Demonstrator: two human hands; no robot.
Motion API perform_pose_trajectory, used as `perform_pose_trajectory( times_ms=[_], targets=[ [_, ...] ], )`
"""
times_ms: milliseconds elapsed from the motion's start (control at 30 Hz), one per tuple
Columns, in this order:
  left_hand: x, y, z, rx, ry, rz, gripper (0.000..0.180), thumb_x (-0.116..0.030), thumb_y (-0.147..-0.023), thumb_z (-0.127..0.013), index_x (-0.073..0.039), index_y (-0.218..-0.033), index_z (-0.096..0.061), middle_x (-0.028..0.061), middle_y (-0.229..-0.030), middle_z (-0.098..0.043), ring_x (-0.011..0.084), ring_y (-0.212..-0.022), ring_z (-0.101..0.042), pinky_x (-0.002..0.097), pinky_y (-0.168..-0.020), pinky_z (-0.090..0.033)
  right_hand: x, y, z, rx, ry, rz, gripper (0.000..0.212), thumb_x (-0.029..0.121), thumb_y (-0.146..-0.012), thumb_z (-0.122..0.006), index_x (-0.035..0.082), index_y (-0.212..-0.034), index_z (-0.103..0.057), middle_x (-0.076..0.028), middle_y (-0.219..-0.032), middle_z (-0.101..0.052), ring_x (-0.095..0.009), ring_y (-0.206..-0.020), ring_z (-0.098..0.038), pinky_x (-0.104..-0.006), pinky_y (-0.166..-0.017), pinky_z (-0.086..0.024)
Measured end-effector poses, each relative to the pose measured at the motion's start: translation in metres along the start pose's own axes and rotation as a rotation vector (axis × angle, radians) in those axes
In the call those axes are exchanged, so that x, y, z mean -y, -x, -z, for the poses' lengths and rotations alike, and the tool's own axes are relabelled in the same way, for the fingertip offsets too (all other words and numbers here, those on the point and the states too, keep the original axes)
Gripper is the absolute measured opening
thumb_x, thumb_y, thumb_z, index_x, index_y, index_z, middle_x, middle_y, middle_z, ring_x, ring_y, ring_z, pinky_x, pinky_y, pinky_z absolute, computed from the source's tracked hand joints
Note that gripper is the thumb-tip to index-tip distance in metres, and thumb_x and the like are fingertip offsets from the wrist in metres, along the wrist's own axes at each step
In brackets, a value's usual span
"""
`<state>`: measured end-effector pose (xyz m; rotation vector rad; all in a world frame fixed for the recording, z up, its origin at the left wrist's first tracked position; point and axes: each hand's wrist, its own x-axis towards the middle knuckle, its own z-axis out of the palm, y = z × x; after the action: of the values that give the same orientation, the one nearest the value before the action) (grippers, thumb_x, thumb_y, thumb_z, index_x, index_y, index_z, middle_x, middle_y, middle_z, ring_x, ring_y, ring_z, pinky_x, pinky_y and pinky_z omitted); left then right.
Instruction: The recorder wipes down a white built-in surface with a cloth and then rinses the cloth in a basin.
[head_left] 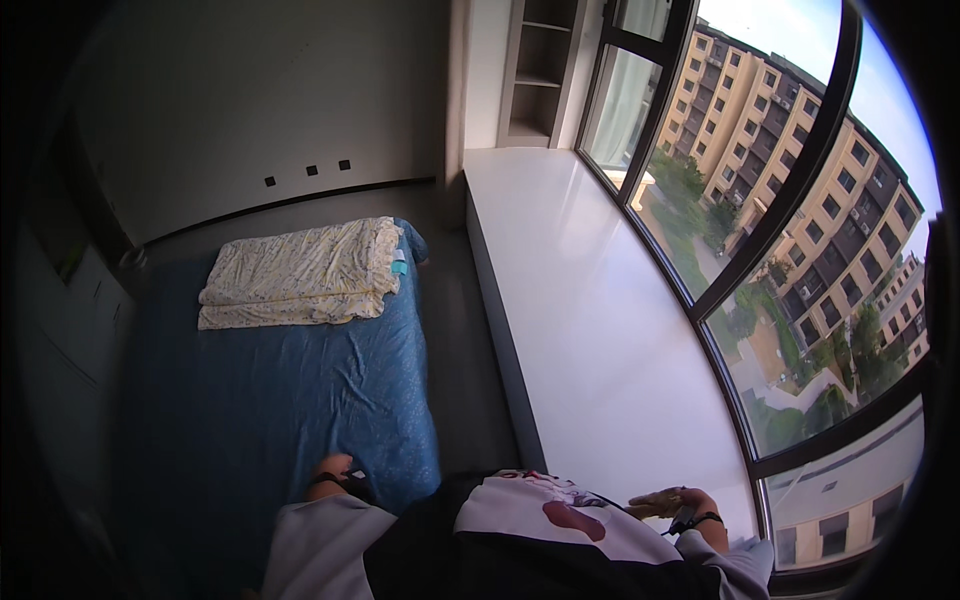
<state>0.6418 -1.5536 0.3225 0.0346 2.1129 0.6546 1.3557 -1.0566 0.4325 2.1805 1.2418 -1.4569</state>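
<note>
1. The right hand [668, 502] lies low in the view at the near end of the white window ledge [590, 320]. Its fingers are loosely curled and it rests on or just above the ledge; whether its grip pinches anything cannot be told. A dark strap [700, 520] circles the wrist.
2. The left hand [332, 466] is at the near edge of the bed with the blue sheet [290, 400], touching the sheet. Only its back and knuckles show, so its grip cannot be told, spread or pressed together. A dark band [335, 483] sits at this wrist too.
3. Between the two hands, the person's chest fills the lower edge: a white and black shirt [540, 515] with a dark red patch on the front, and grey sleeves on either side.
4. The blue sheet is wrinkled through the middle and covers the bed up to its far end.
5. At that far end lies a folded pale yellow quilt [295, 272] with a small pattern, well apart from both hands. A small teal tag [399, 267] shows at its right edge.
6. A strip of dark floor [470, 370] runs between bed and ledge.
7. Beyond the ledge, a large curved window [760, 250] looks out on tan apartment blocks and trees.
8. An open white shelf [535, 70] stands at the ledge's far end.
</note>
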Motion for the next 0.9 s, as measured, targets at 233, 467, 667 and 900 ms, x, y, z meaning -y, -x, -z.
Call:
perform_pose_trajectory(
  times_ms=[233, 467, 667, 900],
  targets=[
    [-0.149, -0.027, -0.024, 0.138, 0.003, 0.005, 0.021, -0.025, -0.086, -0.059, -0.009, -0.1, -0.06, 0.0036, -0.093, -0.063, 0.0182, -0.078, -0.059, 0.0398, -0.07, -0.046, 0.177, -0.04, -0.054, 0.238, 0.049, 0.067, 0.021, 0.019, -0.09, -0.052, 0.002, -0.1, -0.06, -0.017, -0.086, -0.065, -0.03, -0.071, -0.064, -0.0436, -0.064, -0.053],
    [-0.291, -0.09, -0.019, 0.387, -0.329, 0.001, 0.026, -0.033, -0.085, -0.059, -0.014, -0.103, -0.063, -0.0016, -0.101, -0.065, 0.0138, -0.087, -0.059, 0.0364, -0.073, -0.044, 0.381, -0.115, -0.056, 0.416, -0.032, 0.289, 0.027, 0.009, -0.086, -0.052, 0.001, -0.111, -0.056, -0.017, -0.084, -0.063, -0.031, -0.061, -0.061, -0.0414, -0.055, -0.054],
    [-0.366, -0.161, 0.049, 0.054, -0.038, 0.059, 0.025, -0.033, -0.087, -0.057, -0.011, -0.099, -0.06, 0.0008, -0.091, -0.063, 0.0147, -0.077, -0.057, 0.0342, -0.068, -0.044, 0.528, -0.162, -0.077, 0.005, -0.175, 0.205, 0.024, 0.008, -0.075, -0.058, -0.001, -0.097, -0.057, -0.017, -0.074, -0.06, -0.031, -0.054, -0.058, -0.0426, -0.05, -0.049],
    [-0.478, -0.242, 0.102, 0.059, 0.013, 0.102, 0.029, -0.031, -0.087, -0.056, -0.012, -0.11, -0.058, 0.003, -0.097, -0.064, 0.0173, -0.077, -0.061, 0.0375, -0.063, -0.045, 0.672, -0.174, -0.114, 0.011, -0.241, 0.088, 0.027, 0.031, -0.083, -0.054, 0.005, -0.086, -0.062, -0.015, -0.08, -0.062, -0.03, -0.07, -0.059, -0.0441, -0.062, -0.047]
  ],
)
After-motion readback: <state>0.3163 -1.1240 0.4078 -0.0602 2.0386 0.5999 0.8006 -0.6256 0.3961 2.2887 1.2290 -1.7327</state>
